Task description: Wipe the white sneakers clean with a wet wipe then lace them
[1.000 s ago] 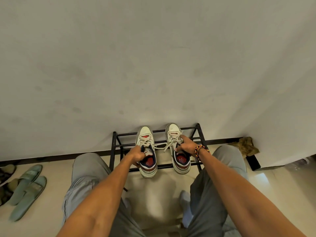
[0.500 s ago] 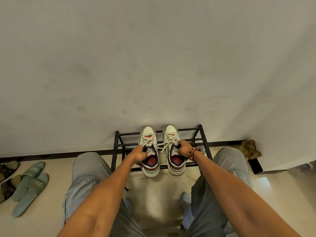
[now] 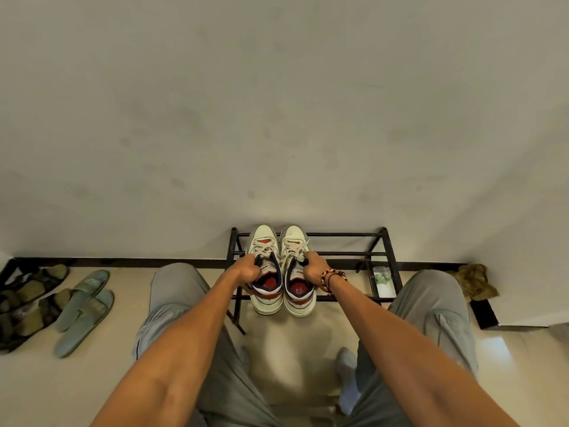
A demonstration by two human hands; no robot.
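I have 1 sneaker in each hand on the top bars of the black shoe rack, which stands against the wall. My left hand is curled closed around the outer collar of the left sneaker, and my right hand is closed the same way on the outer collar of the right sneaker. The 2 shoes sit side by side, touching or nearly so, toward the rack's left end, toes to the wall and heels hanging past the front bar. I judge the risk is in how they rest: the rack is only thin bars with gaps, so if I let go carelessly a heel-heavy shoe could tip off the front edge or a sole could slip between 2 bars. The laces look threaded but loose and untied, and a trailing end could catch on a bar if I lift or shift either shoe. A small clear packet with green print lies lower in the rack toward its right end; I cannot tell whether it holds wipes.
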